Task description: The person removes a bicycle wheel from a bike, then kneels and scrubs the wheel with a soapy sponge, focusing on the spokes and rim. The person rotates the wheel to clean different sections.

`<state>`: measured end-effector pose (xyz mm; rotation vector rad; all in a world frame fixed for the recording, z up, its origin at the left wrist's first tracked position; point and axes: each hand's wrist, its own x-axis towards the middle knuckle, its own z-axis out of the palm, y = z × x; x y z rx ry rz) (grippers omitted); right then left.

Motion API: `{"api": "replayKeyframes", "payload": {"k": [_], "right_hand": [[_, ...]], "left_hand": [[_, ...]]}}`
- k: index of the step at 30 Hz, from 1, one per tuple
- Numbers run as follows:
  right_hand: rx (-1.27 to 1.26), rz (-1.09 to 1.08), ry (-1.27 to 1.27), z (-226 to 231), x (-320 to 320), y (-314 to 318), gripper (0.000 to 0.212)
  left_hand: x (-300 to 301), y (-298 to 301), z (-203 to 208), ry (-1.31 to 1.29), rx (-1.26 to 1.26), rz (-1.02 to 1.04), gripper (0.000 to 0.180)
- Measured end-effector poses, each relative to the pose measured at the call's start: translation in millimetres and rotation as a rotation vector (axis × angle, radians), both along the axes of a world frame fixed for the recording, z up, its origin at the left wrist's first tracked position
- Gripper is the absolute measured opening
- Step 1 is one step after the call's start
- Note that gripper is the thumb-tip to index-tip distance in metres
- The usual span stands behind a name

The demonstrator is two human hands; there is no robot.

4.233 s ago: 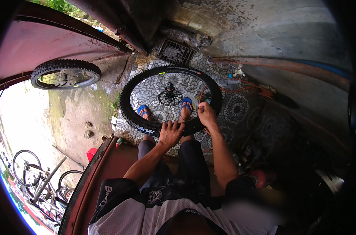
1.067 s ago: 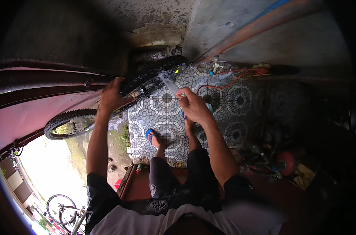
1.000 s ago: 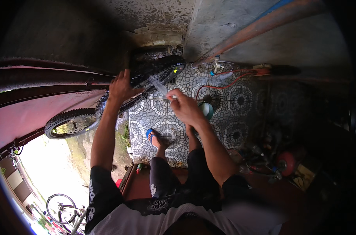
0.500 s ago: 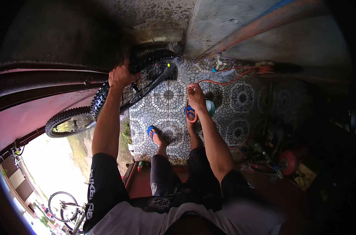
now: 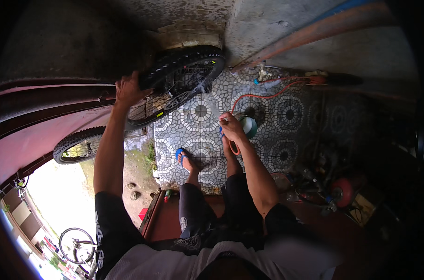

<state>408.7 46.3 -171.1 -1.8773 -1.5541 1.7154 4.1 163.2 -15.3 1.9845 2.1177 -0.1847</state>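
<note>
My left hand (image 5: 129, 92) grips the knobby black tyre of a bicycle wheel (image 5: 186, 57), which leans toward the dark wall. Yellow marks show on its rim. Closed round an orange hose (image 5: 268, 96), my right hand (image 5: 231, 126) hides the hose's end. A spray of water (image 5: 214, 103) runs from that hand to the wheel's lower side, splashing at the spokes. Beside my right wrist, a teal pail (image 5: 252, 132) with something pale in it stands on the floor.
A second knobby-tyred wheel (image 5: 76, 145) lies at the left. The hose runs back toward a wall tap (image 5: 264, 71). Patterned tiles (image 5: 200, 111) cover the floor. Dark clutter with a red rounded tank (image 5: 345, 192) sits at the right. My feet wear blue flip-flops (image 5: 180, 153).
My left hand has moved slightly left and the wheel has turned and tilted, its yellow marks now elsewhere. My right hand has moved a little lower, with the spray still on the wheel.
</note>
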Motion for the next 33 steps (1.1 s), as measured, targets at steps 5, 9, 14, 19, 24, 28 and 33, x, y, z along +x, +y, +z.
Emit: {"api": "replayKeyframes", "payload": {"k": [5, 9, 14, 19, 24, 28, 33], "right_hand": [[0.144, 0.02, -0.063, 16.3, -33.0, 2.5, 0.022], [-0.007, 0.071, -0.038, 35.4, -51.4, -0.3, 0.024], [0.008, 0.128, -0.044, 54.8, -64.1, -4.2, 0.022], [0.005, 0.146, 0.026, 59.3, -67.7, 0.6, 0.024], [0.041, 0.188, 0.087, 62.2, -71.4, 13.3, 0.022], [-0.076, 0.185, 0.114, 64.6, -80.1, 29.4, 0.02], [-0.035, 0.267, 0.032, 61.2, -85.5, 48.8, 0.019]], "left_hand": [[-20.3, -0.8, -28.1, -0.01, 0.126, 0.043, 0.077], [-18.0, 6.8, -42.5, -0.067, 0.192, 0.12, 0.077], [-16.2, 7.0, -36.2, -0.077, 0.184, 0.131, 0.075], [-11.4, 5.8, -26.9, -0.132, 0.208, 0.144, 0.07], [-9.2, 3.9, -25.3, -0.138, 0.258, 0.131, 0.068], [-8.5, 3.1, -26.7, -0.12, 0.3, 0.132, 0.067], [-7.9, 3.4, -28.2, -0.109, 0.317, 0.137, 0.067]]}}
